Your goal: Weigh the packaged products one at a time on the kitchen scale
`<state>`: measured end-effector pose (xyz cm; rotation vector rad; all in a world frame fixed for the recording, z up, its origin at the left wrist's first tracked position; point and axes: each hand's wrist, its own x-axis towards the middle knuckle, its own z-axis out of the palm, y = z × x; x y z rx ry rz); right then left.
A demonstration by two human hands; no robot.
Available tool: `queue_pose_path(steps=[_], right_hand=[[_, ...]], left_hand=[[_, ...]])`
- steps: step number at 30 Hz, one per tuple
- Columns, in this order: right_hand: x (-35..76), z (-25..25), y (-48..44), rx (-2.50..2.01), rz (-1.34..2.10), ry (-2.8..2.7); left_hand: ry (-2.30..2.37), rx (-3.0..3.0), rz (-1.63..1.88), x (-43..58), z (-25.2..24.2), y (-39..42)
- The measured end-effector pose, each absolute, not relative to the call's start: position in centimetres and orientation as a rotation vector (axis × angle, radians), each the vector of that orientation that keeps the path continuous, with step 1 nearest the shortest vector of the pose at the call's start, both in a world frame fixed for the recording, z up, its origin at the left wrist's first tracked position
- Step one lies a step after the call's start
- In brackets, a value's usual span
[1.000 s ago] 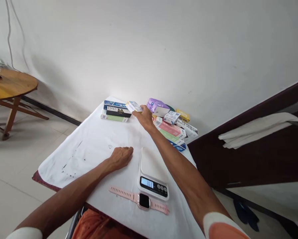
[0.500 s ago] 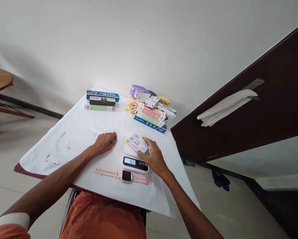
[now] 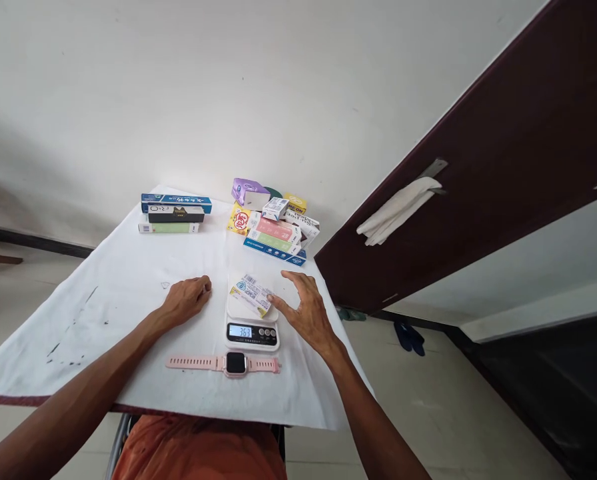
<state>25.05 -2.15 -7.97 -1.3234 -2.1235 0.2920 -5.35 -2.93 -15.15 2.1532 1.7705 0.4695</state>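
Note:
A small white box with printed text, a barcode and yellow corners [image 3: 251,295] lies slantwise on the white kitchen scale [image 3: 233,314], whose display reads 363. Just right of this box, my right hand [image 3: 306,312] is open, thumb and fingers apart, with nothing in it; the thumb tip is close to the box's edge. My left hand [image 3: 186,297] rests on the cloth left of the scale, its fingers curled closed and nothing seen in them. A pink-strapped smartwatch [image 3: 236,363] lies flat in front of the scale.
Behind the scale is a pile of cartons [image 3: 273,237] with a purple tissue pack [image 3: 249,192]. Three long boxes [image 3: 176,213] are stacked at the back left. A white cloth [image 3: 203,257] covers the table, against the wall. A towel [image 3: 398,212] hangs on the dark door's handle.
My right hand has let go of the small box and moved off it to the right, fingers spreading. The box stays on the scale, still at 363. The view has shifted rightward.

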Motion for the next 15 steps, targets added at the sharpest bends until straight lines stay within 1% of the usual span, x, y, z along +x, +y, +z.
queue_pose_path(steps=[5,8,12,15], right_hand=[[23.4,-8.0,-1.6,-1.446,0.407,-2.322],[22.0,-8.7,-1.2,-1.505,0.413,-2.416],[21.2,-10.1,-0.7,-1.459,0.375,-2.338],[22.0,-9.9,0.1,-1.449,0.348,-2.215]], left_hand=[[1.772,2.164,0.460,-5.3,-15.0,-3.1],[1.768,2.175,0.472,-5.4,-15.1,-3.0],[1.764,2.174,0.469,-5.5,-15.4,-2.8],[1.761,2.169,0.476,-5.5,-15.6,-2.7]])
